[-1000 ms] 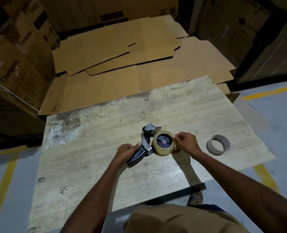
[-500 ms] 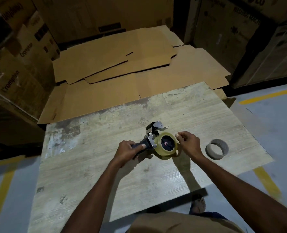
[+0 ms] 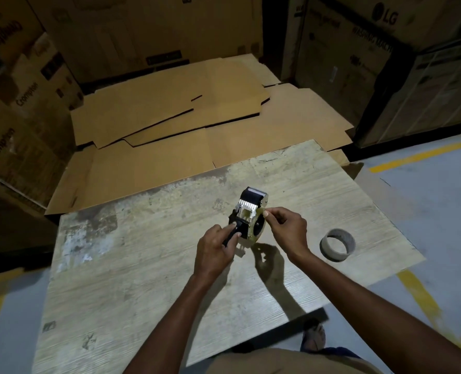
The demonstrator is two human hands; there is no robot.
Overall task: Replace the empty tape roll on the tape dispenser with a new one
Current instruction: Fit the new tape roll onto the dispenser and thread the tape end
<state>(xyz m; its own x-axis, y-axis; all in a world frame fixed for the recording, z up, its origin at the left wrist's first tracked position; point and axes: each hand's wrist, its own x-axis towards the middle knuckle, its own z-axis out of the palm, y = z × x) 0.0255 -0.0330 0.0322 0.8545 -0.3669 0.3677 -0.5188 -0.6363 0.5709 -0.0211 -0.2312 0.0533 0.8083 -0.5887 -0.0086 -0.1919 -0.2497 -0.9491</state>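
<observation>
The black and metal tape dispenser (image 3: 246, 209) is held upright just above the worn wooden table (image 3: 148, 265), its toothed blade and roller facing up and away from me. My left hand (image 3: 214, 248) grips its black handle from below. A new clear tape roll (image 3: 259, 229) sits on the dispenser's hub, mostly edge-on. My right hand (image 3: 287, 229) pinches the loose end of the tape at the roll's top edge, beside the blade. The empty grey cardboard core (image 3: 337, 244) lies flat on the table to the right of my right hand.
Flattened cardboard sheets (image 3: 186, 125) lie on the floor beyond the table's far edge. Stacked cartons (image 3: 21, 109) stand at the left and large boxes (image 3: 385, 49) at the back right. Grey floor with yellow lines (image 3: 418, 295) surrounds the table. My foot shows below the near edge.
The dispenser has been turned from lying on its side to standing with the blade up. My right hand moved from the roll's side to its top and now pinches the tape end.
</observation>
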